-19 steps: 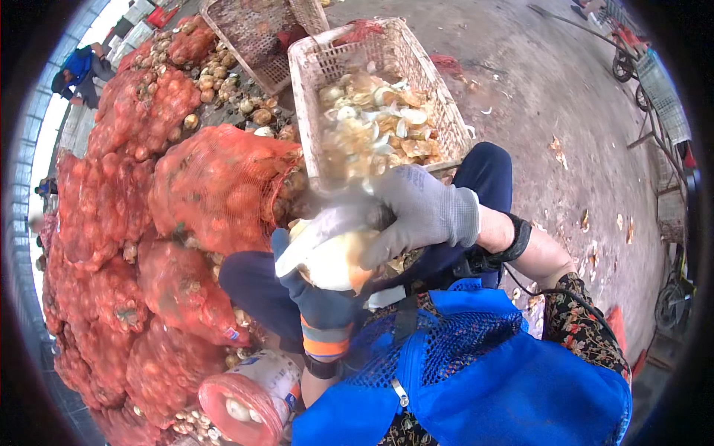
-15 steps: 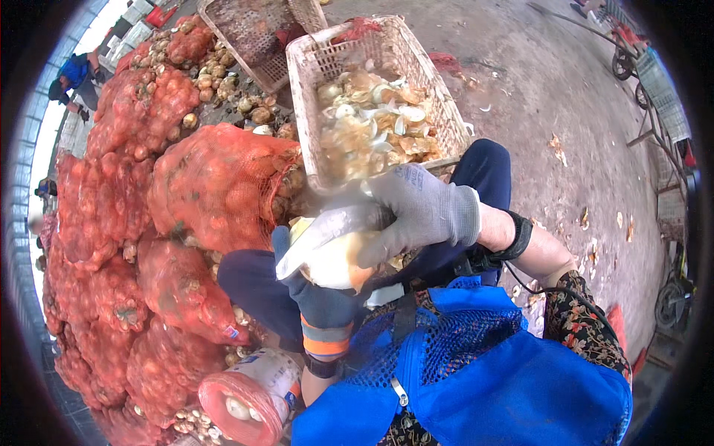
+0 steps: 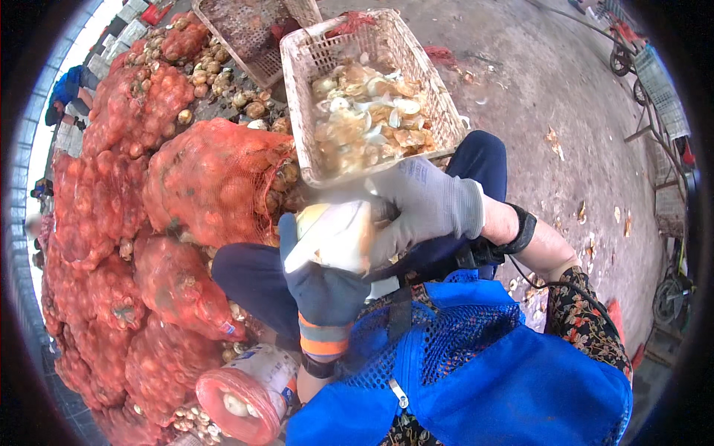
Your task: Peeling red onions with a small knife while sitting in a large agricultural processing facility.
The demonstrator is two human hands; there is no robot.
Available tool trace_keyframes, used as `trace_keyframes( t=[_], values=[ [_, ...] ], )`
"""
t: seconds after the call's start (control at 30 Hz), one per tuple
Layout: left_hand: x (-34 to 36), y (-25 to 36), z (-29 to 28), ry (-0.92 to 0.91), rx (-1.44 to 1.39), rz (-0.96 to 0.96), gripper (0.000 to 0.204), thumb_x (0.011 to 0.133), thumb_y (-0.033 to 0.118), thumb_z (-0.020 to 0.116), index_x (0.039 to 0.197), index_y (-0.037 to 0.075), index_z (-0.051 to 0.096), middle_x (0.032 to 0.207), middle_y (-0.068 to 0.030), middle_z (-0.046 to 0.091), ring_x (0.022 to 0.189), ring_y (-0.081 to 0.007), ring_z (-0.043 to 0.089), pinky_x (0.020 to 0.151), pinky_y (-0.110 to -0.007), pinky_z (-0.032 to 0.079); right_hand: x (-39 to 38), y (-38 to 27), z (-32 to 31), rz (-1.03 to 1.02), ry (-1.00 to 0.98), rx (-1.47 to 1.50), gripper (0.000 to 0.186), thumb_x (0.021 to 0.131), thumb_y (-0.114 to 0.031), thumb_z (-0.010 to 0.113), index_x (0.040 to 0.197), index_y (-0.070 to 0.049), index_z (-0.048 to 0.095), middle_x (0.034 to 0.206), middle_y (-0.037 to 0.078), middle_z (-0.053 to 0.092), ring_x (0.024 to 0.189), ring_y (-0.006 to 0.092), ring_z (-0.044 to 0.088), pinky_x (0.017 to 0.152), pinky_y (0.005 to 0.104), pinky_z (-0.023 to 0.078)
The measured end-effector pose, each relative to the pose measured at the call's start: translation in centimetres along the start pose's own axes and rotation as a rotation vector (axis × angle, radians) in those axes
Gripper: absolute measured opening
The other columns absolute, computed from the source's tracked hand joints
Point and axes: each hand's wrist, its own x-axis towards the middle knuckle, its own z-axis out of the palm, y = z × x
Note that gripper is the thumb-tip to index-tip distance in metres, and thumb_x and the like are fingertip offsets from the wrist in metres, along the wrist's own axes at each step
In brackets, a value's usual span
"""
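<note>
In front of my lap, a large pale onion point(image 3: 341, 232) is cupped in my left hand point(image 3: 327, 297), in a dark blue glove with an orange and grey cuff. My right hand point(image 3: 435, 202), gloved in grey, has its fingers bent against the onion's right and upper side. Motion smears its fingertips, and I cannot make out whether a blade or a strip of skin is in them. Just beyond my hands stands a dirty white plastic crate point(image 3: 451, 111) with loose onion skins point(image 3: 372, 119) and peeled layers inside.
Red mesh sacks of onions point(image 3: 216, 182) pile up along the left. A second crate point(image 3: 245, 44) leans behind the first. Near my left knee lies a pinkish tub point(image 3: 238, 405) with white onions inside. A person point(image 3: 71, 93) bends at far left; carts point(image 3: 647, 97) stand at right.
My right hand has shifted slightly up and right against the onion, baring more of its pale surface. The left hand still holds it. The view has moved a little.
</note>
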Motion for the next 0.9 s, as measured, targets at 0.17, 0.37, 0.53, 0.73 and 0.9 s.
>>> trace_keyframes(
  t=[0.17,0.37,0.53,0.73,0.9],
  values=[
    [-0.5,0.7,1.9,0.177,-0.552,-0.07,0.049,0.09,0.044,0.048,0.122,0.006,0.051,0.123,-0.0091,0.054,0.113,-0.0237,0.052,0.094,-0.042,0.043,-0.5,-1.2,0.2,0.024,-0.007,-0.156,0.042,0.072,-0.051,0.065,0.087,-0.013,0.068,0.074,0.012,0.064,0.067,0.0305,0.064,0.061,0.0398,0.049],
    [1.0,-1.3,0.1,0.139,-2.117,-0.589,0.056,0.081,0.056,0.054,0.12,0.015,0.054,0.125,-0.0081,0.053,0.113,-0.0267,0.051,0.096,-0.048,0.042,-2.1,-0.5,-0.3,-0.199,-0.05,-0.406,0.043,0.067,-0.049,0.069,0.088,-0.012,0.061,0.076,0.009,0.061,0.067,0.0301,0.061,0.059,0.0392,0.047],
    [1.7,-1.0,-1.9,0.324,-2.052,-0.522,0.061,0.081,0.052,0.055,0.122,0.008,0.049,0.118,-0.014,0.055,0.112,-0.0301,0.051,0.092,-0.046,0.045,0.2,8.1,-5.8,0.249,0.466,-0.985,0.04,0.069,-0.034,0.073,0.091,-0.006,0.055,0.07,0.014,0.059,0.067,0.0342,0.06,0.059,0.0431,0.045],
    [2.4,-1.3,0.2,0.66,-0.976,-0.149,0.056,0.084,0.037,0.058,0.124,0.001,0.043,0.122,-0.0197,0.051,0.116,-0.0306,0.048,0.095,-0.048,0.041,-0.2,4.2,-2.0,0.308,0.246,0.129,0.038,0.079,-0.027,0.07,0.1,-0.001,0.052,0.07,0.003,0.059,0.063,0.0103,0.057,0.054,0.0254,0.046],
    [3.2,1.3,-1.3,0.374,-0.212,-0.01,0.061,0.078,0.0,0.05,0.136,-0.001,0.03,0.127,-0.0157,0.047,0.112,-0.0223,0.05,0.094,-0.032,0.044,0.2,-1.0,1.4,0.251,0.158,1.102,0.061,0.084,-0.037,0.064,0.13,-0.006,0.039,0.073,-0.002,0.052,0.055,0.0049,0.051,0.041,0.0184,0.04]
  ],
)
